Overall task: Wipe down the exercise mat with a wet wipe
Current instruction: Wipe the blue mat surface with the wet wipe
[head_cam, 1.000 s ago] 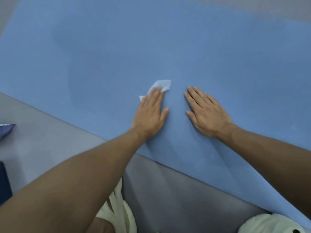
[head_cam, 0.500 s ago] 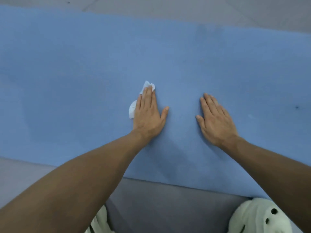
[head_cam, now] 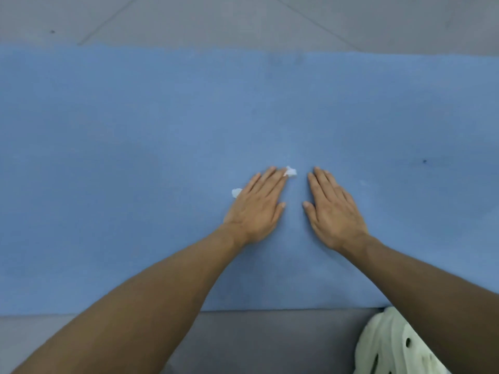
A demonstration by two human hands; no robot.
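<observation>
A blue exercise mat [head_cam: 135,157] stretches across the floor from left to right. My left hand [head_cam: 256,206] lies flat on it with straight fingers, pressing a white wet wipe [head_cam: 291,171] against the mat. Only two small corners of the wipe show, one past the fingertips and one at the hand's left edge. My right hand [head_cam: 333,211] rests flat on the mat just to the right, fingers straight, holding nothing. The two hands are a thumb's width apart.
Grey tiled floor [head_cam: 243,20] lies beyond the mat's far edge and along its near edge. A cream perforated shoe [head_cam: 391,346] sits at the bottom right by the mat's near edge. A small dark speck [head_cam: 424,161] marks the mat at right.
My left hand has slid the wipe to the right, closing on my right hand. The view has swung so the mat now runs level across the frame.
</observation>
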